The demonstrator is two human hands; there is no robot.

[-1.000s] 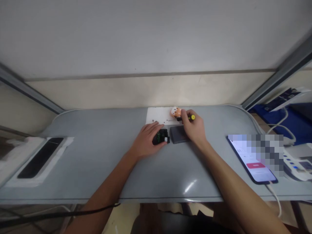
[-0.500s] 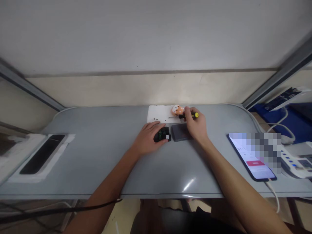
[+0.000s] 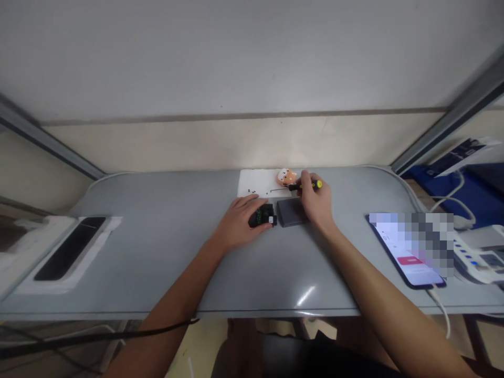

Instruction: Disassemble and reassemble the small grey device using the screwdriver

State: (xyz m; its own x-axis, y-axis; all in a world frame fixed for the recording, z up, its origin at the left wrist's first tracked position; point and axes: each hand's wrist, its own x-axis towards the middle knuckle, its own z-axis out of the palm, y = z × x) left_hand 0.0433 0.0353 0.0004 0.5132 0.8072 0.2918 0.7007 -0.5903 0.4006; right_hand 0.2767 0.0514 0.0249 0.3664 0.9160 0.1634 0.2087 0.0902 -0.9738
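My left hand [image 3: 238,223] rests on the grey table [image 3: 157,252], its fingers curled around a small black device with a green board [image 3: 263,216]. Just right of it lies a dark grey flat cover [image 3: 290,211]. My right hand [image 3: 317,202] is closed on a small screwdriver with a yellow end [image 3: 307,185], whose tip points left over a white sheet [image 3: 255,184]. Several tiny dark screws lie on that sheet. An orange and white figurine [image 3: 286,177] stands beside the screwdriver.
A phone with a lit screen [image 3: 409,252] lies at the right, with a cable running off the table's front. A black phone on a white tray [image 3: 66,249] sits at the left. White devices and blue items lie at the far right. A wall stands behind.
My right hand has lifted slightly toward the back with the screwdriver, now level over the white sheet. The left hand has stayed on the black device.
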